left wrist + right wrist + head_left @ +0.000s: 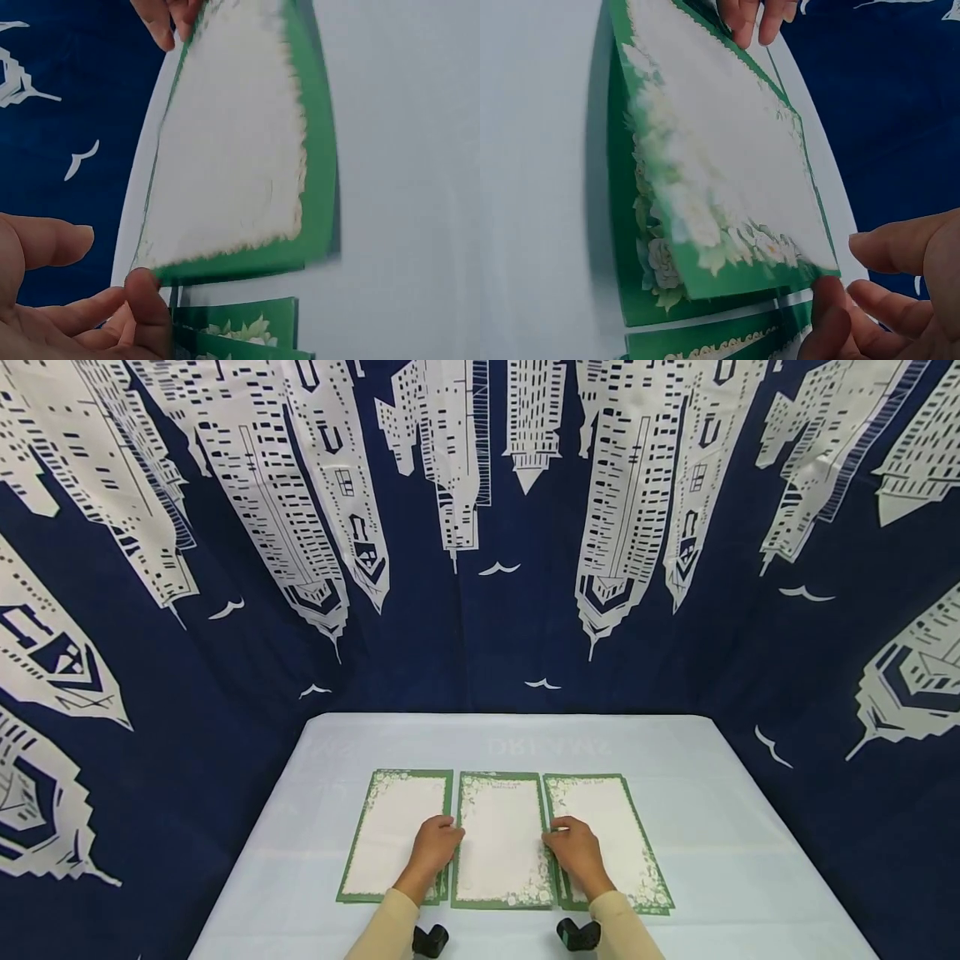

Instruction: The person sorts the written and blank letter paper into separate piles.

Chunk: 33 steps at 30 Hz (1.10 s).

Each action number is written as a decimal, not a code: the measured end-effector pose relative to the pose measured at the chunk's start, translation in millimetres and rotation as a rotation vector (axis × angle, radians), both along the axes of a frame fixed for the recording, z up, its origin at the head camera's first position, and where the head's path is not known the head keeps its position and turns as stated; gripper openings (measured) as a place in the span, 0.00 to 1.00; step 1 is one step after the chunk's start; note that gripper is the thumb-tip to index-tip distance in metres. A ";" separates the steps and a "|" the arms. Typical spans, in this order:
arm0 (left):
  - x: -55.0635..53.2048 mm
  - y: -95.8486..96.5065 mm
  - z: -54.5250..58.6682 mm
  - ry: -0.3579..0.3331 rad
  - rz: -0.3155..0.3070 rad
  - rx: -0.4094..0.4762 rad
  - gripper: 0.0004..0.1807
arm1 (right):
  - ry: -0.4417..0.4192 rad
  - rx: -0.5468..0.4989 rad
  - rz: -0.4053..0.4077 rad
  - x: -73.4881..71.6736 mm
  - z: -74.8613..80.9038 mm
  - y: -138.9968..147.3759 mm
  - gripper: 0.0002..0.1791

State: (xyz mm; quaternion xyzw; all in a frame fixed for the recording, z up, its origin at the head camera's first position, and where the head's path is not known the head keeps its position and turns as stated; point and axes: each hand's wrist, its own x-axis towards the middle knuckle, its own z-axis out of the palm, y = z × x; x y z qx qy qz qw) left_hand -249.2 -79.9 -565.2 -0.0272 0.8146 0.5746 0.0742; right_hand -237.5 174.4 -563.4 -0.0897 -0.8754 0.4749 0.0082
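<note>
In the middle of the table, both hands hold a green-bordered floral sheet of paper (501, 839) by its left and right edges. My left hand (435, 850) pinches one edge between thumb and fingertips, another finger held apart from the paper. Its mirror image, my right hand (579, 852), grips the opposite edge the same way. The right wrist view has this sheet (705, 127) raised and tilted over a second green-edged sheet (641, 304). Closest to the left hand lies the left pile of sheets (397, 835); beside the right hand lies the right pile (611, 835).
A white cloth covers the table (750, 860), its surface extending past the piles on both sides. Navy fabric (465, 652) printed with pale buildings hangs behind and around it. Dark wrist-worn devices (579, 935) sit at the inner sides of both forearms.
</note>
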 end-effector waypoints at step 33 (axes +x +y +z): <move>-26.2 126.3 -2.9 0.020 -0.203 0.105 0.08 | -0.009 0.097 -0.119 17.5 4.9 116.6 0.18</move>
